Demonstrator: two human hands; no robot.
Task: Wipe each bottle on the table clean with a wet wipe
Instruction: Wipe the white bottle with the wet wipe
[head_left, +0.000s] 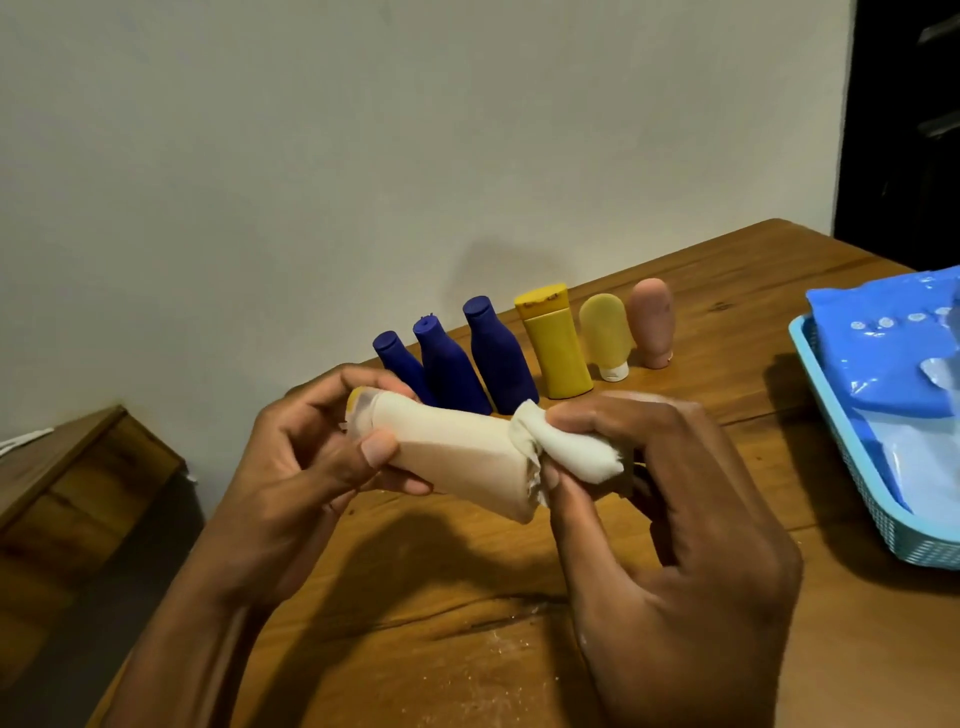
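A cream tube-shaped bottle (457, 457) with a yellow cap lies sideways in the air above the wooden table (467, 649). My left hand (311, 467) grips its cap end. My right hand (649, 493) pinches a bunched white wet wipe (566, 449) against the tube's flat crimped end. Behind them stands a row of bottles by the wall: three dark blue ones (496, 353), a yellow one (556, 343), a pale yellow tube (605, 332) and a pink tube (652, 319), the two tubes standing on their caps.
A light blue plastic basket (852, 467) at the right edge holds a blue wet-wipe pack (893, 353). A lower wooden piece of furniture (78, 483) stands left of the table. The wall runs close behind the bottles.
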